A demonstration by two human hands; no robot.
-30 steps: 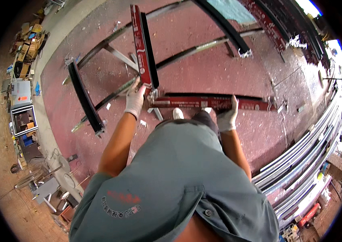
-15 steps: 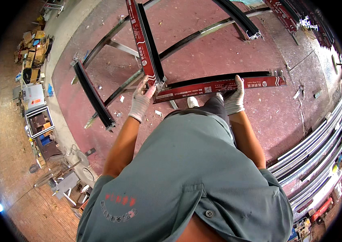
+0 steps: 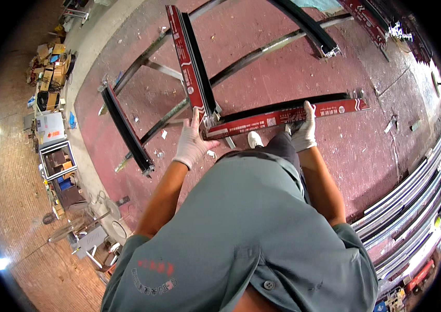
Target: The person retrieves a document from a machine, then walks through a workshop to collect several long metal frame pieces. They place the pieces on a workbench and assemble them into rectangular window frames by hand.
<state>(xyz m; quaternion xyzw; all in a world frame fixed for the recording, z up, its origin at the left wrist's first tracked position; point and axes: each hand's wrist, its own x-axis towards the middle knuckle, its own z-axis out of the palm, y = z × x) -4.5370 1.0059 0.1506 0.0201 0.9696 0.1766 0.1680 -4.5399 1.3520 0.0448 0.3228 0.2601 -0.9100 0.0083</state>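
Two long aluminium profiles, black with printed red film on one face, meet at a corner in front of me. One profile (image 3: 186, 62) runs away from me and the other profile (image 3: 283, 118) runs to the right. My left hand (image 3: 192, 141), in a white glove, grips the corner, its index finger along the far-running profile's end and its thumb under the right-running one. Farther right, my gloved right hand (image 3: 304, 130) is closed round the right-running profile, thumb up on its red face. Its other fingers are hidden behind it.
Metal rails (image 3: 262, 52) cross the red floor, with black profiles (image 3: 127, 130) lying across them at left and far right. Stacked long profiles (image 3: 407, 192) line the right side. Boxes (image 3: 49, 70), a fan (image 3: 70, 229) and scattered scraps stand or lie at left.
My left hand has shifted down and right round the corner, its thumb now under the right-running profile. The corner sits slightly nearer me. My right hand keeps its grip.
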